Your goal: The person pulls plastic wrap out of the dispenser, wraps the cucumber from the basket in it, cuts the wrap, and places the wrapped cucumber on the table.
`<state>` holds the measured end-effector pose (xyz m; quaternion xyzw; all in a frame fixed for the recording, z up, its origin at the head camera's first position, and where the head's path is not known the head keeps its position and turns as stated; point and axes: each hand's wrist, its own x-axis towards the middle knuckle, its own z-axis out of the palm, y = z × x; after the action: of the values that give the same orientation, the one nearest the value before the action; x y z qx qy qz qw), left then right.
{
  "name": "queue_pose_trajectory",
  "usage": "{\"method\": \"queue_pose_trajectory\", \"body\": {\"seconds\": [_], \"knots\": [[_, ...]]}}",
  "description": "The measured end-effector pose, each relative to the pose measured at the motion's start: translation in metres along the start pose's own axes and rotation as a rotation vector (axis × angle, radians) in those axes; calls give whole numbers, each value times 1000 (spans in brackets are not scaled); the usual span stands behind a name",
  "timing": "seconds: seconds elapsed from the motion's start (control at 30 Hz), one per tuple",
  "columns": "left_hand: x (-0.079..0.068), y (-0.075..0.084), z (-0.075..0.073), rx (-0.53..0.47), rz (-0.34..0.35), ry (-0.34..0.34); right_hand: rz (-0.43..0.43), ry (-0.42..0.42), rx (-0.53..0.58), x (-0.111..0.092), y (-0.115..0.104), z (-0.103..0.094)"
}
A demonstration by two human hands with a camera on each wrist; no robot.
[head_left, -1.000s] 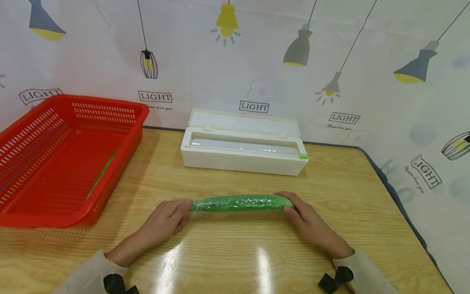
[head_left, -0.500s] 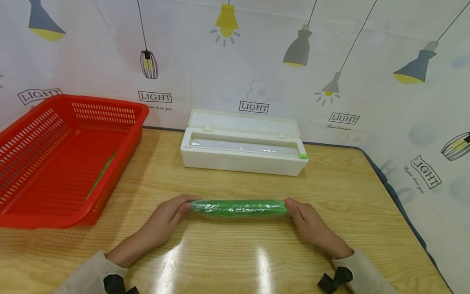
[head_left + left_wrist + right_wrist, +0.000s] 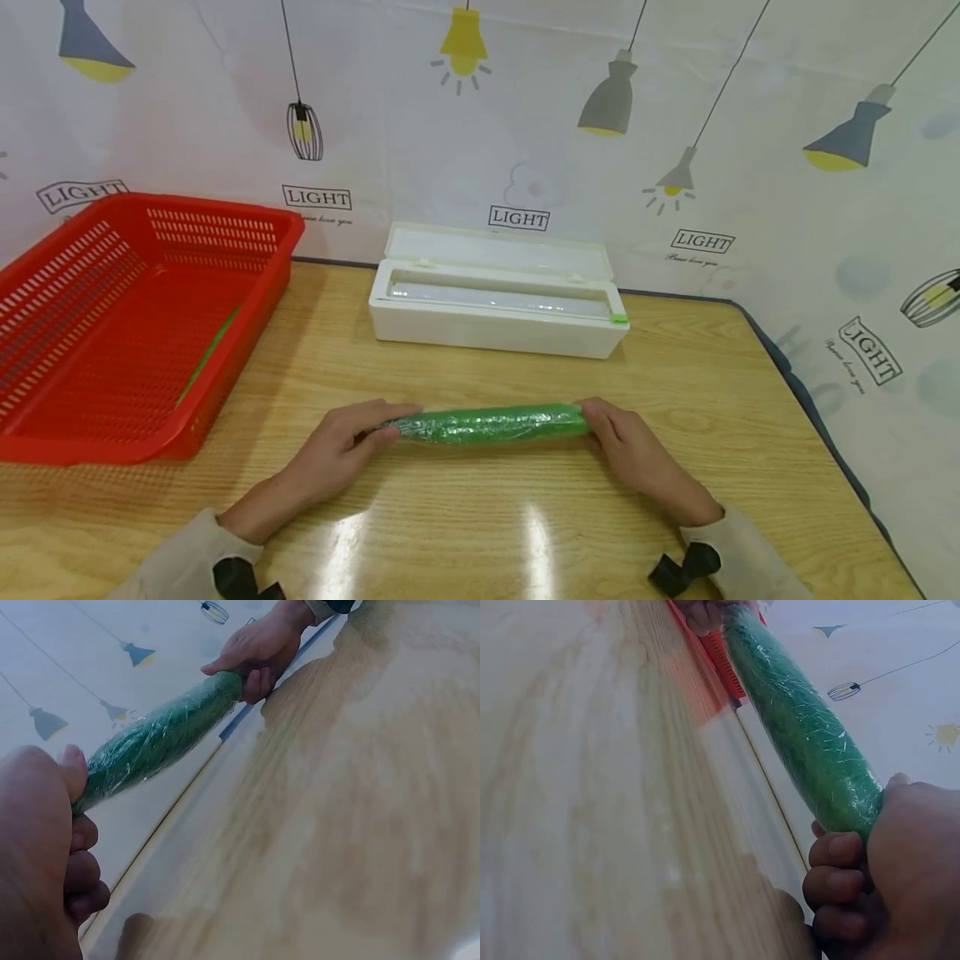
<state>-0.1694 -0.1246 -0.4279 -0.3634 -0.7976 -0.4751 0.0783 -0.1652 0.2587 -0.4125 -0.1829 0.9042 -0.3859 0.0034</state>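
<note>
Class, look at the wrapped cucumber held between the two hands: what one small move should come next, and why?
Probably the left hand should press the clear film snug at its end of the cucumber, since creases show near there and the right hand grips the other end.

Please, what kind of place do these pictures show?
Probably an indoor tabletop workspace: a wood-grain table, a lamp-printed backdrop behind it, plus a red basket and an open white box.
</note>
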Motion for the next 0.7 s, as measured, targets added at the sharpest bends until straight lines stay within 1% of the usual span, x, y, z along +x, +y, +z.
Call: {"method": "queue_pose_trajectory", "body": {"seconds": [0.1, 0.17, 0.27, 0.37, 0.5, 0.57, 0.6, 0.7], "knots": [[0, 2, 0, -4, 15, -8, -45, -14, 7, 1, 4, -1], [-1, 3, 0, -22, -7, -6, -69, -30, 23, 1, 5, -2], [-1, 5, 0, -54, -77, 0, -96, -53, 39, 2, 7, -3], [-1, 7, -1, -88, -172, 3, -122, -69, 49, 2, 7, -4], [0, 7, -1, -127, -273, -14, -156, -85, 50, 1, 8, -5], [0, 6, -1, -144, -303, -25, -168, -84, 47, 1, 0, -7], [0, 6, -1, -155, -309, -31, -166, -80, 50, 1, 0, -7], [0, 6, -1, -158, -307, -52, -141, -53, 41, 0, -1, -7]]}}
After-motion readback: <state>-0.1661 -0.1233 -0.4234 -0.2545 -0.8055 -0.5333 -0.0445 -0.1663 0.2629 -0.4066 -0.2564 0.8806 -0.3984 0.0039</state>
